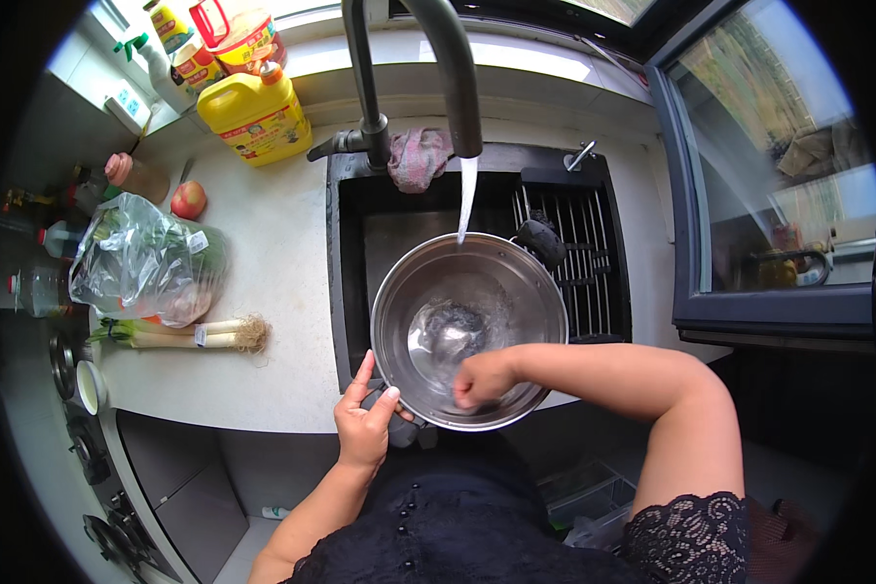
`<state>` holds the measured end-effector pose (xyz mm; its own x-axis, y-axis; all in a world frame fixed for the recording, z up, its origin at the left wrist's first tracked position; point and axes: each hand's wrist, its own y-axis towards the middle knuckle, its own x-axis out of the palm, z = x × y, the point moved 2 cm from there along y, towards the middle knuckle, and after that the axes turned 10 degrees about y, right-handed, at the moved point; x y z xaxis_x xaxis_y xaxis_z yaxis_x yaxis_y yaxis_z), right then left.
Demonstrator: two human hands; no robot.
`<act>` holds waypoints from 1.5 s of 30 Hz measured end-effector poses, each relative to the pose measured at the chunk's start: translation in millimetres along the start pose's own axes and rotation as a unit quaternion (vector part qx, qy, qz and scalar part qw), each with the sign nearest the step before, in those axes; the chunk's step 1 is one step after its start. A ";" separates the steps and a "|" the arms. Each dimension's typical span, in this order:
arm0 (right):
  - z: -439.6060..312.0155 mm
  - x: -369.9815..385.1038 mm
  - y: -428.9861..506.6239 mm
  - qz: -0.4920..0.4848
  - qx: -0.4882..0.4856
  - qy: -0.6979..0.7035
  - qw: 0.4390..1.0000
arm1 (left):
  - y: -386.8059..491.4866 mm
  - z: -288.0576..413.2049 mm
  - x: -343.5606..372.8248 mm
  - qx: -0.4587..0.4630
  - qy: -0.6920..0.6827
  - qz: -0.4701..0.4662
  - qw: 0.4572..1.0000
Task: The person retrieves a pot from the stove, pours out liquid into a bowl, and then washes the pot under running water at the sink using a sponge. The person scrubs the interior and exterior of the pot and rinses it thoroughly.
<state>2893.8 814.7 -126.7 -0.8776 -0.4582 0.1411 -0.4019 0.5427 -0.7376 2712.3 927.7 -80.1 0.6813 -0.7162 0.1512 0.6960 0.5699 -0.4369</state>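
A stainless steel pot (394, 306) is tilted over the front of the dark sink (394, 219). My left hand (365, 423) grips the pot's near left side by its handle, thumb at the rim and index finger stretched up along the wall. Inside the pot, low on the right, is my right hand (485, 376), blurred and with curled fingers; whether it holds anything is hidden. A stream of water (468, 197) runs from the grey faucet (463, 87) onto the pot's far rim area. The dark patch at the pot's bottom may be a reflection.
A slatted rack (584, 241) covers the sink's right side, and a pink cloth (418, 157) hangs behind. On the left counter (285, 270) are leeks (212, 335), a plastic bag of vegetables (146, 255), an apple (188, 200) and a yellow jug (259, 117). An open window (671, 182) juts in at right.
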 end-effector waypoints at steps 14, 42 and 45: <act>-38.7 -40.7 89.5 0.524 -0.146 0.564 0.621 | -4.0 1.5 -9.5 -0.036 0.041 -0.051 0.997; 12.0 -11.0 39.4 -0.138 0.116 -0.427 0.886 | 19.4 16.8 -1.8 -0.036 -0.002 -0.024 0.999; -15.9 5.0 60.1 0.011 0.049 -0.062 0.997 | 21.0 15.1 -2.5 -0.040 0.000 -0.025 0.999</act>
<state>2861.1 856.3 -159.9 -0.8439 -0.5346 0.0460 -0.3509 0.4850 -0.8011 2728.7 947.5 -76.2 0.6459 -0.7432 0.1747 0.7090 0.4991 -0.4982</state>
